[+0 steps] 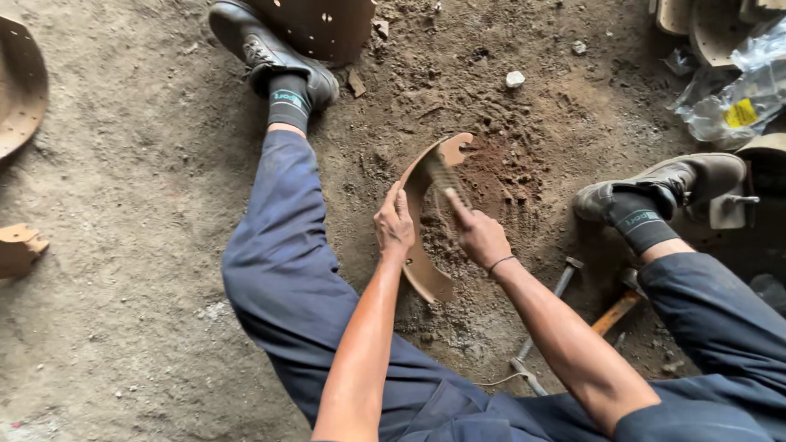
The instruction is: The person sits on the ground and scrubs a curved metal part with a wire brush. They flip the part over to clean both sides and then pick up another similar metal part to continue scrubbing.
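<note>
A curved, rusty brown metal brake shoe (422, 274) stands on edge on the dirt floor between my legs. My left hand (394, 226) grips its outer curve and holds it upright. My right hand (479, 235) is closed on a wire brush (446, 182), whose bristles lie against the inner face of the shoe. Reddish rust dust (499, 176) is spread on the ground just beyond the shoe.
A hammer (610, 315) and a long metal tool (542, 315) lie under my right forearm. More curved shoes sit at the left edge (18, 82), top centre (323, 29) and top right (708, 29). Clear plastic wrapping (737, 94) lies at the right.
</note>
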